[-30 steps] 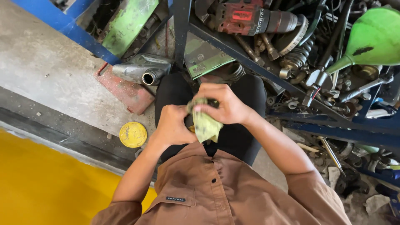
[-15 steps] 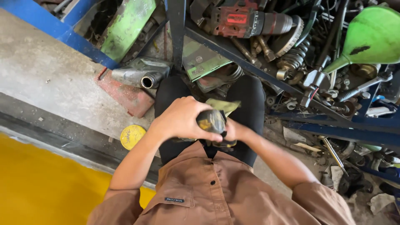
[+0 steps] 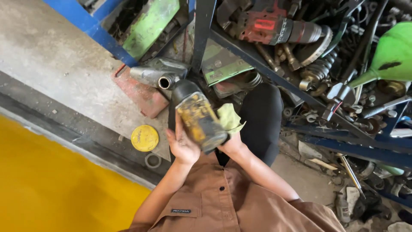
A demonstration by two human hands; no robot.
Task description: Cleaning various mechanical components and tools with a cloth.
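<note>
Left hand [image 3: 182, 144] cradles a grimy yellow-and-black cylindrical tool body [image 3: 198, 117], tilted for viewing; right hand [image 3: 233, 144] clasps its lower end against a yellow-green rag [image 3: 229, 119].

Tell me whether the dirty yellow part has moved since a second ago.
Yes. The yellow part now stands out from the rag, raised toward the blue rack post.

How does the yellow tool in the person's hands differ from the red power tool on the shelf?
The yellow tool is held in both hands, left hand and right hand; the red power tool lies untouched among parts. The yellow tool stands tilted, black end up; the red power tool lies sideways. Both look grimy and worn.
</note>
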